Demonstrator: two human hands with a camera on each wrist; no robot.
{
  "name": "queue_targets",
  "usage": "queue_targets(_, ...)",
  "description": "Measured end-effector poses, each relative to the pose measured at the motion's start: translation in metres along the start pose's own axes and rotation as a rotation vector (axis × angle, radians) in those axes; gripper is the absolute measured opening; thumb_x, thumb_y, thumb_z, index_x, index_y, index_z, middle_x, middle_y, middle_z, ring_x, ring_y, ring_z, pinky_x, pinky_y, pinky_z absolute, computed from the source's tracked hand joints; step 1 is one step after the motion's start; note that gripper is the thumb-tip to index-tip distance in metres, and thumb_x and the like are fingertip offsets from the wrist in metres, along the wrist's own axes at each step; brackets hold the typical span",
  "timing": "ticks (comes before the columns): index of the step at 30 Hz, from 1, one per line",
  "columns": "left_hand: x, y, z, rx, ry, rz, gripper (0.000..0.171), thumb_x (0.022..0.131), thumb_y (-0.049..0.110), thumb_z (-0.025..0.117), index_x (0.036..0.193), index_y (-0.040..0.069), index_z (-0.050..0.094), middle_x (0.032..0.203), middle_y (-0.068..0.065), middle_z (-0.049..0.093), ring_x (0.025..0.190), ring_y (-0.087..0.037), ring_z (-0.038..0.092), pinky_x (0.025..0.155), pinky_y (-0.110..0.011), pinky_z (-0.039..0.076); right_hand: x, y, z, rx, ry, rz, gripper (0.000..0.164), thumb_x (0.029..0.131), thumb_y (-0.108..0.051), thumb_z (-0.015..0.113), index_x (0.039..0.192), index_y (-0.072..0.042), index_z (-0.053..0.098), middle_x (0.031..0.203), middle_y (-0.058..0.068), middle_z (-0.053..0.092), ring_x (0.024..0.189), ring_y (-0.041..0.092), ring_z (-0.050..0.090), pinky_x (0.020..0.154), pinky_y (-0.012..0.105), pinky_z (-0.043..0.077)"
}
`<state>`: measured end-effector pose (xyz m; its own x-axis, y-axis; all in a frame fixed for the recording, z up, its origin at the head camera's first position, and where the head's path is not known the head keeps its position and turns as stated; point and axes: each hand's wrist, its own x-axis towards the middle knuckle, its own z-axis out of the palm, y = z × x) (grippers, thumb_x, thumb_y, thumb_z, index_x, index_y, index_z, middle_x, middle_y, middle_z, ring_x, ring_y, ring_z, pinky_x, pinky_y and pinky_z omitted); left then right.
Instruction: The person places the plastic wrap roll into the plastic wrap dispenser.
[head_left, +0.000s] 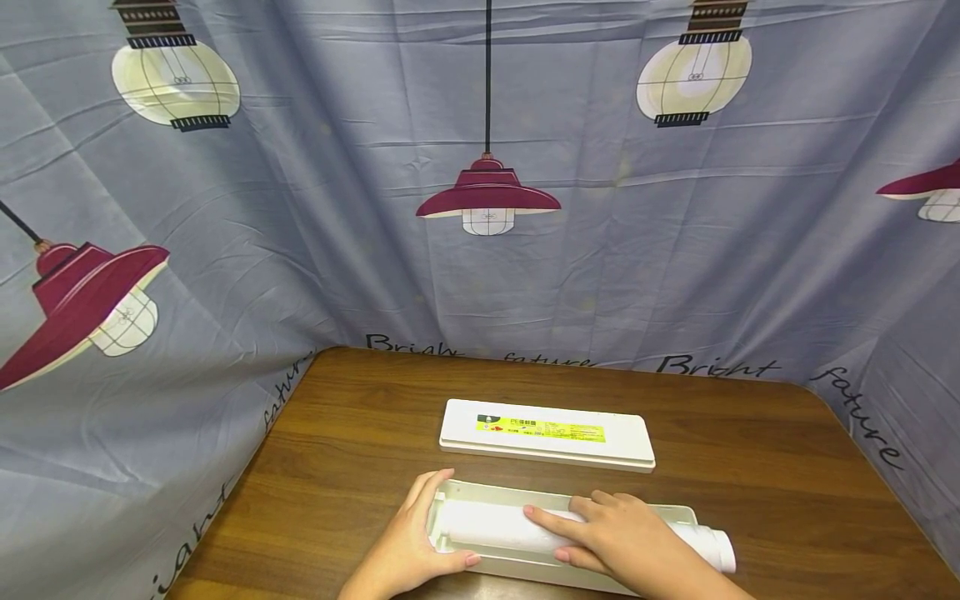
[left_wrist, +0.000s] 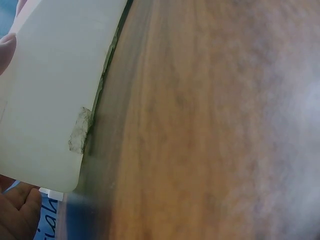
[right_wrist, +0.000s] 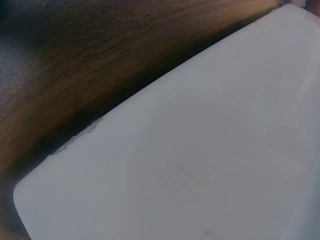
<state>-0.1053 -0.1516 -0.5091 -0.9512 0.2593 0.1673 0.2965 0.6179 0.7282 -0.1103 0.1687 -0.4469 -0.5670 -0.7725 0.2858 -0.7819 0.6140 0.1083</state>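
In the head view a long white plastic box [head_left: 525,567] lies uncovered near the table's front. Inside is a white roll of cling film [head_left: 487,523]; its right end juts past the box's right end. My left hand [head_left: 408,529] grips the box's left end, thumb on the near wall and fingers round the far corner. Over the roll lies my right hand [head_left: 615,537], index finger stretched along its top, thumb on the near side and other fingers on the far side. The left wrist view shows the box's side wall [left_wrist: 50,100] and thumb; white plastic [right_wrist: 200,150] fills the right wrist view.
Behind the box lies its white lid [head_left: 630,433], with a yellow label [head_left: 551,429]. Both rest on a brown wooden table [head_left: 315,467]. A grey-blue curtain [head_left: 360,250] printed with lamps surrounds the table's back and sides.
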Motion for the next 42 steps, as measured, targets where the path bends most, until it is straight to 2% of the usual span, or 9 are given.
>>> queue_targets(10, 0.0, -0.002, 0.0, 0.009, 0.008, 0.002, 0.105, 0.065, 0.063, 0.084, 0.148, 0.017, 0.039, 0.142, 0.004, 0.044, 0.116, -0.014, 0.054, 0.095, -0.034, 0.05, 0.002, 0.0, 0.005, 0.009, 0.004, -0.012, 0.053, 0.098, -0.05, 0.053, 0.149, -0.045, 0.039, 0.097, -0.011, 0.066, 0.077, 0.008, 0.061, 0.063, 0.031, 0.05)
queue_targets(22, -0.001, -0.001, 0.0, -0.024, -0.001, -0.003, 0.107, 0.064, 0.064, 0.084, 0.148, 0.017, 0.039, 0.143, 0.002, 0.045, 0.118, -0.015, 0.053, 0.096, -0.033, 0.049, 0.005, -0.001, 0.01, 0.038, -0.022, -0.017, 0.051, 0.098, -0.05, 0.053, 0.148, -0.045, 0.041, 0.095, -0.006, 0.067, 0.072, 0.011, 0.063, 0.061, 0.032, 0.05)
queue_targets(28, 0.0, -0.001, -0.001, -0.029, -0.018, -0.013, 0.108, 0.064, 0.065, 0.083, 0.15, 0.018, 0.037, 0.145, 0.003, 0.043, 0.121, -0.015, 0.052, 0.099, -0.035, 0.048, 0.007, -0.002, 0.012, 0.051, -0.036, -0.016, 0.051, 0.099, -0.049, 0.052, 0.148, -0.046, 0.04, 0.097, -0.004, 0.068, 0.073, 0.013, 0.064, 0.061, 0.033, 0.051)
queue_targets(42, 0.0, -0.001, 0.0, -0.025, -0.006, -0.003, 0.107, 0.065, 0.065, 0.083, 0.149, 0.016, 0.038, 0.143, 0.006, 0.043, 0.119, -0.016, 0.053, 0.097, -0.035, 0.05, 0.009, 0.0, 0.016, 0.07, -0.049, -0.012, 0.049, 0.1, -0.049, 0.05, 0.148, -0.045, 0.04, 0.099, -0.006, 0.069, 0.075, 0.011, 0.064, 0.062, 0.032, 0.052)
